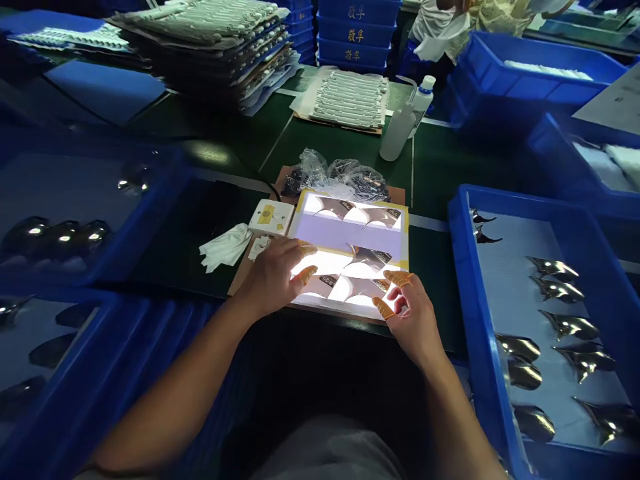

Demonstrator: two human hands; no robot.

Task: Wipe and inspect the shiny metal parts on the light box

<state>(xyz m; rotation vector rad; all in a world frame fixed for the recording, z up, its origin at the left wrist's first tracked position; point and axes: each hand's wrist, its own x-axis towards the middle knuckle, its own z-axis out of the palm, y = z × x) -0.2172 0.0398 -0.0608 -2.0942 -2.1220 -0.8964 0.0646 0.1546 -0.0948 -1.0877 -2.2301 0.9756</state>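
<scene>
A lit white panel [350, 233] with yellow tape along its edges lies in front of me. Several thin, pointed pieces with curved edges and dark printed corners rest on it, among them an upper piece [371, 257] and a lower piece [361, 288]. My left hand [277, 275] reaches over the panel's left edge, thumb and fingers apart, with nothing in it. At the lower right corner, my right hand [407, 307] is beside the lower piece, its thumb and forefinger spread; whether they touch it I cannot tell. Orange finger cots cover some fingertips on both hands.
Blue trays with shiny metal-like pieces stand at right [560, 233] and left [100, 267]. Beyond the panel are crumpled clear plastic [340, 175], a squeeze bottle [399, 132] and stacked sheets [210, 53]. A white switch box [271, 217] and white cloth [226, 247] lie left.
</scene>
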